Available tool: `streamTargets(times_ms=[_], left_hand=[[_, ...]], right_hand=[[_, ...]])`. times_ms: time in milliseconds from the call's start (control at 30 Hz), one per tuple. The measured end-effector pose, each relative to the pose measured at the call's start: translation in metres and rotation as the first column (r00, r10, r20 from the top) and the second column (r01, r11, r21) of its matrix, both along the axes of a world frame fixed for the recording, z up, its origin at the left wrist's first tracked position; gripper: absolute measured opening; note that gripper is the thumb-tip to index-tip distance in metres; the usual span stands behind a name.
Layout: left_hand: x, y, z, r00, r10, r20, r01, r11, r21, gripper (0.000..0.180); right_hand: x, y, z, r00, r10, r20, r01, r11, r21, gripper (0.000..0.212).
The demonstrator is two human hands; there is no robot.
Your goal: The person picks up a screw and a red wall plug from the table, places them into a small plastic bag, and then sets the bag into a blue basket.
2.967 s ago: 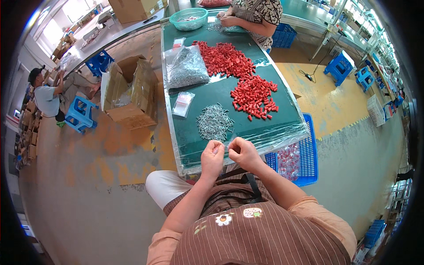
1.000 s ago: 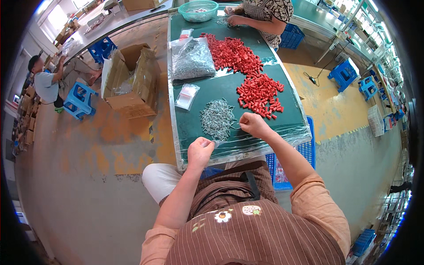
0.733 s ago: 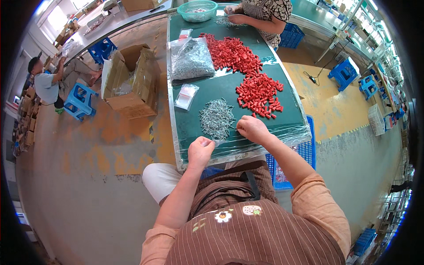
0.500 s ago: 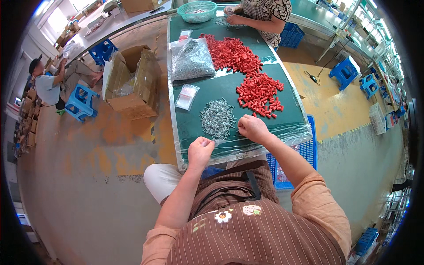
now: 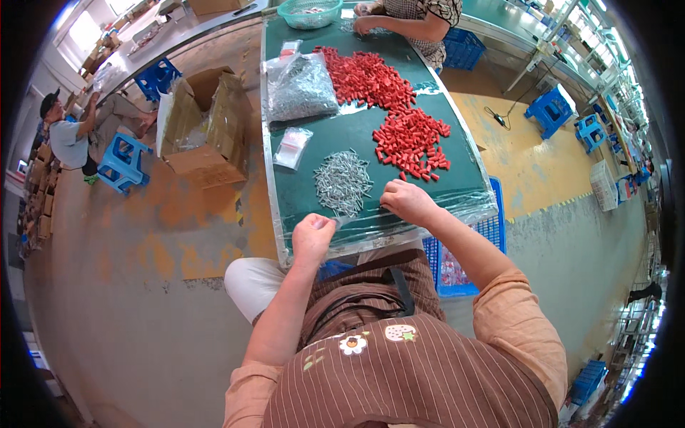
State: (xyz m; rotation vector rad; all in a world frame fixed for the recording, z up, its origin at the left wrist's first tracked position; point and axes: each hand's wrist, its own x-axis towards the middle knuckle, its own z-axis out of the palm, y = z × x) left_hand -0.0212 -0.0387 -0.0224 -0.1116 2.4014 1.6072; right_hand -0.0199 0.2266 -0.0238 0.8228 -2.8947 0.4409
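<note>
My left hand [image 5: 312, 237] is closed at the table's front edge, with a bit of clear film, seemingly a small clear plastic bag [image 5: 340, 222], at its fingertips. Right of it, my right hand [image 5: 409, 201] hangs low over the table, its thumb and fingers pinched together; whatever they hold is hidden. Between and beyond the hands lies a loose pile of grey metal screws [image 5: 342, 182]. Red plastic wall plugs [image 5: 412, 143] are heaped just beyond my right hand, and a larger red heap [image 5: 367, 78] spreads farther back.
A big clear bag of screws [image 5: 301, 89] and a stack of small clear bags [image 5: 292, 148] lie along the table's left side. A co-worker's hand [image 5: 365, 25] works at the far end near a green basket [image 5: 309, 14]. A blue crate [image 5: 492, 232] sits right, a cardboard box [image 5: 207, 128] left.
The whole view has shifted slightly, so table and piles sit a little higher and farther left. Both hands stay near the front edge, still closed; the right remains beside the screw pile.
</note>
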Motion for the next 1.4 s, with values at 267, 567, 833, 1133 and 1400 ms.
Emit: streamTargets(times_ms=[267,567,833,1133,1400], left_hand=[[0.001,0.001,0.003,0.999,-0.032,0.042,0.034,0.999,-0.034,0.014],[0.004,0.0,0.014,0.999,-0.022,0.045,0.022,1.0,-0.012,0.013],[0.002,-0.005,0.006,0.999,-0.035,0.036,0.035,0.999,-0.009,0.017],[0.004,-0.002,0.01,0.998,-0.046,0.039,0.047,0.998,-0.038,0.017],[0.002,0.0,0.008,0.998,-0.054,0.023,0.054,0.998,-0.03,0.016]], right_hand=[[0.019,0.015,0.004,0.999,-0.014,-0.042,0.013,1.0,-0.01,0.017],[0.013,0.025,0.024,0.964,-0.06,0.26,0.079,0.995,-0.064,0.026],[0.024,0.001,0.035,0.929,-0.276,0.245,0.283,0.959,0.008,0.022],[0.018,-0.017,0.007,0.926,-0.356,0.127,0.351,0.934,0.061,0.009],[-0.001,-0.001,0.007,0.834,-0.402,0.377,0.456,0.888,-0.064,0.011]])
